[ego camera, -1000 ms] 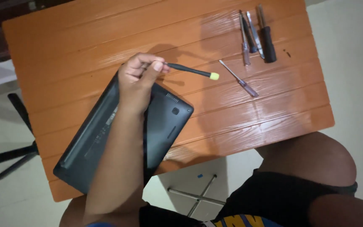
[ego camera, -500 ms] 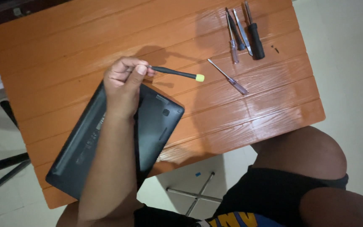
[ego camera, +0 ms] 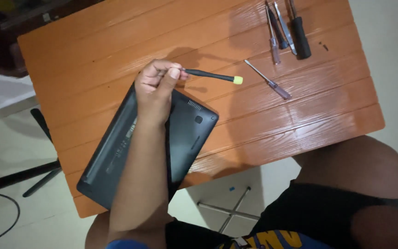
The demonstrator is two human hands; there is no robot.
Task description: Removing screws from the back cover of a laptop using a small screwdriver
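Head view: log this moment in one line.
left hand: grips black screwdriver | over dark laptop | orange table | right hand: unseen

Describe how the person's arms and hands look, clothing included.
Only the left hand shows: bare, no glove, ring or watch. Its forearm is bare up to a blue sleeve edge. The right hand is out of view.
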